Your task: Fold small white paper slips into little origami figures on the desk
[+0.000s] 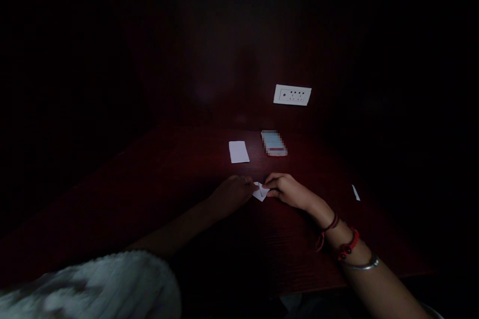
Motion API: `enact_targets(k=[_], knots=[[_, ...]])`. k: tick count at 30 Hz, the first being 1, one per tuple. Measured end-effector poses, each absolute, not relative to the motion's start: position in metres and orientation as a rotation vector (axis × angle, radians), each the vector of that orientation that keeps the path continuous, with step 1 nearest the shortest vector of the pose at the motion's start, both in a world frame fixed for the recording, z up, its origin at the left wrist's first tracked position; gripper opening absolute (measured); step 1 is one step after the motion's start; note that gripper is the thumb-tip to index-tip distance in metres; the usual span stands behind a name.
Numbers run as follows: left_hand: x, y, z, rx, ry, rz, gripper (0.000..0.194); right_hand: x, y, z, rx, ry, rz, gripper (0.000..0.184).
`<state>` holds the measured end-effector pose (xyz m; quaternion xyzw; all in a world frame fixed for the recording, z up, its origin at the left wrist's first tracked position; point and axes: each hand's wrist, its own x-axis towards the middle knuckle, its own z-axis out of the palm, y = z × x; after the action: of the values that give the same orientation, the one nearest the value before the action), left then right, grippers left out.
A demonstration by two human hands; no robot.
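Observation:
A small folded piece of white paper (261,194) lies on the dark red table between my two hands, its lower corner pointing toward me. My left hand (235,193) has its fingers closed on the paper's left side, and a ring shows on one finger. From the other side, my right hand (286,189) pinches the paper's right edge between thumb and fingers. Creases run across the paper's face. Just beyond my hands lies a flat white sheet of paper (238,152).
A phone-like device (274,143) with a blurred-out screen lies right of the sheet. A thin white paper strip (356,193) is at the right on the table (179,159). A white socket panel (292,95) sits on the dark back wall. The surroundings are very dim.

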<state>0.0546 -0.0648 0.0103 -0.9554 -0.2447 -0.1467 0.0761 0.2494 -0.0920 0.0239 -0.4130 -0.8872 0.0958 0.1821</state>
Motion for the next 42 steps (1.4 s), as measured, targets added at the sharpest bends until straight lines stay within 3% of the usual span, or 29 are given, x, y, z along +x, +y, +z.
enact_targets(k=[15,20,29,42], knots=[[0.058,-0.066,0.005,-2.88,-0.836,-0.483,0.017,0.245,-0.101,0.031,-1.165,-2.576,0.227,0.018],[0.059,-0.067,0.004,-2.843,-0.928,-0.54,0.031,0.245,-0.101,0.031,-1.133,-2.592,0.2,0.017],[0.059,-0.066,0.006,-2.871,-0.896,-0.481,0.021,0.249,-0.102,0.034,-1.136,-2.58,0.233,0.02],[0.061,-0.07,0.008,-2.868,-0.939,-0.464,0.026,0.247,-0.101,0.033,-1.239,-2.541,0.186,0.019]])
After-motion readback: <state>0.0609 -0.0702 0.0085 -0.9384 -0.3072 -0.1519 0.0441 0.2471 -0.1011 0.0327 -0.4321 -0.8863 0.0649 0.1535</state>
